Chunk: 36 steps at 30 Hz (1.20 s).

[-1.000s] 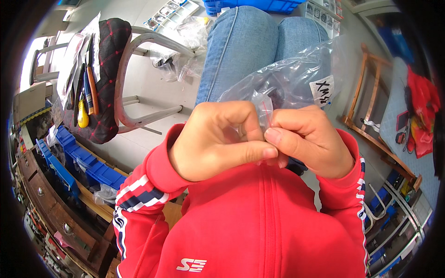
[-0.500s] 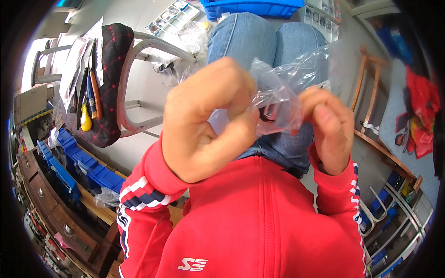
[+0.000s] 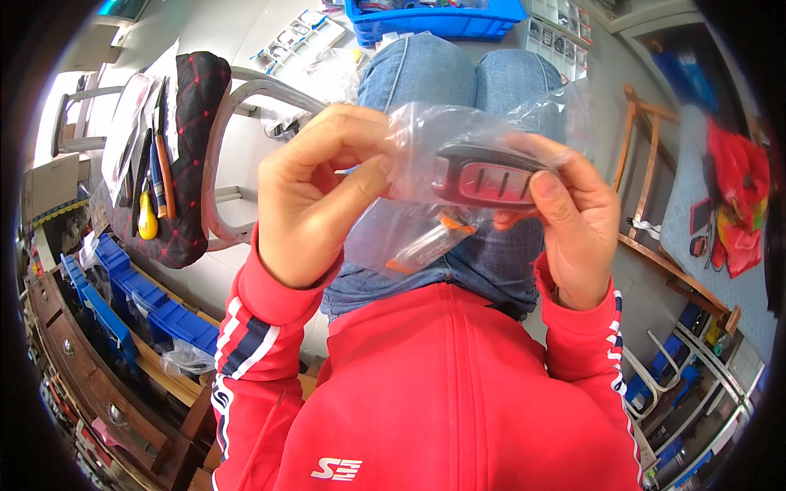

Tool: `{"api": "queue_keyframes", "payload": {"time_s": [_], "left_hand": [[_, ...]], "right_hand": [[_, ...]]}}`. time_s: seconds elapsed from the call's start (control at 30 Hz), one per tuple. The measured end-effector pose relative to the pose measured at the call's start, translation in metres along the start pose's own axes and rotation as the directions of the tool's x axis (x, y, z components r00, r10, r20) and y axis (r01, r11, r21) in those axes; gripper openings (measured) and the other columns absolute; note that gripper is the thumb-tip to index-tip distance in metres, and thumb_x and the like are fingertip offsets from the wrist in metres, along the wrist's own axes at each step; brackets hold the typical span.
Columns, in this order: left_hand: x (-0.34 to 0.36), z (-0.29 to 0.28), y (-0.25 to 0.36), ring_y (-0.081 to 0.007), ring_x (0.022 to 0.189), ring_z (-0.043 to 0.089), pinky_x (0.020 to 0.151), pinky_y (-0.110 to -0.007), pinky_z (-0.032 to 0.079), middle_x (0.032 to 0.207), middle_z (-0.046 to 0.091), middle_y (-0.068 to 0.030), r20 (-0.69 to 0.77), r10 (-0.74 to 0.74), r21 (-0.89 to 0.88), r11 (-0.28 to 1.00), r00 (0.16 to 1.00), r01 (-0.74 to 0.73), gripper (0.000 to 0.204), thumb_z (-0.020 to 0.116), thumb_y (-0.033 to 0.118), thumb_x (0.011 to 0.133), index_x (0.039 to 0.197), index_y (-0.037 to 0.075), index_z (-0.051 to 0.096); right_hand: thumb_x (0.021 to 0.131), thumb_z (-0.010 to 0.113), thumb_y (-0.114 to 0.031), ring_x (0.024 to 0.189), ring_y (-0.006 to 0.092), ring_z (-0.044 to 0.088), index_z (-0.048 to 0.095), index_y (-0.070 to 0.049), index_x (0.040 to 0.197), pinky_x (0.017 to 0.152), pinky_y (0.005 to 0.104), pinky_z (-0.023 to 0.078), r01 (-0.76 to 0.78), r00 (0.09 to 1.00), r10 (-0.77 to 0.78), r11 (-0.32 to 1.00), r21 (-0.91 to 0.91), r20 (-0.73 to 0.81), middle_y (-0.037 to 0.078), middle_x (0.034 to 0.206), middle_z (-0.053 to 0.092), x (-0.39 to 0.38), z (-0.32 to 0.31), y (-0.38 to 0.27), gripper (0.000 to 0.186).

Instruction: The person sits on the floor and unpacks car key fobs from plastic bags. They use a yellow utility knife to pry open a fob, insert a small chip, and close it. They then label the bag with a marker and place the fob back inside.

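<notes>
A clear plastic bag (image 3: pixel 409 176) hangs between my hands above my lap. Inside it is a dark car key fob (image 3: pixel 491 182) with a reddish button face, turned toward me. My left hand (image 3: pixel 327 184) pinches the bag's left edge between thumb and fingers. With thumb and fingers, my right hand (image 3: pixel 573 217) grips the right end of the fob through the plastic. Just below the fob, a small pale strip with orange ends (image 3: pixel 430 244) shows in clear plastic; whether it belongs to the same bag I cannot tell. Another clear bag (image 3: pixel 553 110) lies over my right knee.
Ahead of my knees stands a blue crate (image 3: pixel 438 26), with compartment trays (image 3: pixel 299 41) beside it. At left, a padded stool (image 3: pixel 196 155) carries several hand tools (image 3: pixel 155 176). Blue bins (image 3: pixel 155 295) and a wooden drawer cabinet (image 3: pixel 82 360) stand lower left. A red bag (image 3: pixel 737 204) lies far right.
The crumpled bag has been spread out, and the key fob now faces me broadside. My left hand has moved left, away from my right. The orange-ended strip has come into sight.
</notes>
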<state>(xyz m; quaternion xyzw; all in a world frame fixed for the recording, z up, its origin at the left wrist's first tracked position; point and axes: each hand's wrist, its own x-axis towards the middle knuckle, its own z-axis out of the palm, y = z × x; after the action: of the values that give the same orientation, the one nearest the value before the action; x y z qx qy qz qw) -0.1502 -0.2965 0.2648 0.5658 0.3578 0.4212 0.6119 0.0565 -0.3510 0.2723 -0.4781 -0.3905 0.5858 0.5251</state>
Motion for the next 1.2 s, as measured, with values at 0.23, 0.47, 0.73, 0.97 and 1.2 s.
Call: {"api": "queue_keyframes", "payload": {"time_s": [0.23, 0.47, 0.73, 0.97, 1.2], "left_hand": [[0.008, -0.002, -0.009, -0.0142, 0.084, 0.057, 0.076, -0.027, 0.044, 0.093, 0.062, -0.0097, 0.189, -0.132, -0.014, 0.991, 0.973, 0.137, 0.023, 0.066, 0.008, 0.076, 0.096, -0.004, 0.064], [0.006, 0.007, -0.023, -0.0149, 0.093, 0.055, 0.083, -0.028, 0.042, 0.102, 0.059, -0.0092, 0.274, -0.27, -0.269, 0.9, 0.923, 0.343, 0.026, 0.064, 0.007, 0.078, 0.102, -0.003, 0.061], [-0.001, 0.0, -0.03, -0.0172, 0.085, 0.061, 0.077, -0.03, 0.049, 0.093, 0.062, -0.0112, 0.065, -0.295, -0.524, 0.803, 0.953, 0.284, 0.023, 0.059, 0.008, 0.08, 0.1, -0.003, 0.058], [-0.003, 0.007, -0.033, -0.0177, 0.083, 0.062, 0.072, -0.032, 0.053, 0.091, 0.062, -0.0106, 0.04, -0.315, -0.495, 0.818, 0.948, 0.292, 0.017, 0.057, 0.007, 0.081, 0.095, -0.002, 0.057], [0.001, -0.016, -0.026, -0.0196, 0.083, 0.062, 0.07, -0.037, 0.055, 0.09, 0.062, -0.0073, -0.116, -0.348, -0.579, 0.785, 0.93, 0.221, 0.01, 0.054, 0.011, 0.085, 0.093, 0.006, 0.054]], "right_hand": [[0.079, 0.064, 0.0, 0.083, 0.0127, 0.059, 0.048, 0.002, 0.101, 0.074, 0.0224, 0.046, 0.225, 0.973, -0.231, 0.954, -0.199, -0.009, 0.011, 0.092, 0.062, 0.0, -0.004, -0.014, 0.027], [0.082, 0.061, -0.004, 0.079, 0.0164, 0.062, 0.051, 0.003, 0.099, 0.07, 0.0255, 0.049, 0.126, 0.992, -0.128, 0.988, -0.09, -0.015, 0.013, 0.09, 0.062, -0.007, -0.001, -0.012, 0.021], [0.085, 0.059, -0.012, 0.068, 0.0106, 0.057, 0.053, 0.004, 0.1, 0.068, 0.0244, 0.049, 0.138, 0.98, -0.174, 0.943, -0.303, -0.094, 0.01, 0.086, 0.062, 0.0, -0.003, -0.012, 0.023], [0.086, 0.058, -0.011, 0.069, 0.0082, 0.057, 0.056, 0.003, 0.094, 0.061, 0.0214, 0.047, 0.024, 0.988, -0.047, 0.988, -0.152, -0.147, 0.007, 0.082, 0.062, 0.003, 0.005, 0.004, 0.017], [0.085, 0.051, 0.0, 0.066, 0.009, 0.055, 0.056, 0.002, 0.092, 0.059, 0.0241, 0.048, 0.292, 0.789, -0.525, 0.778, -0.556, -0.32, 0.012, 0.088, 0.062, 0.005, -0.024, -0.006, 0.009]]}}
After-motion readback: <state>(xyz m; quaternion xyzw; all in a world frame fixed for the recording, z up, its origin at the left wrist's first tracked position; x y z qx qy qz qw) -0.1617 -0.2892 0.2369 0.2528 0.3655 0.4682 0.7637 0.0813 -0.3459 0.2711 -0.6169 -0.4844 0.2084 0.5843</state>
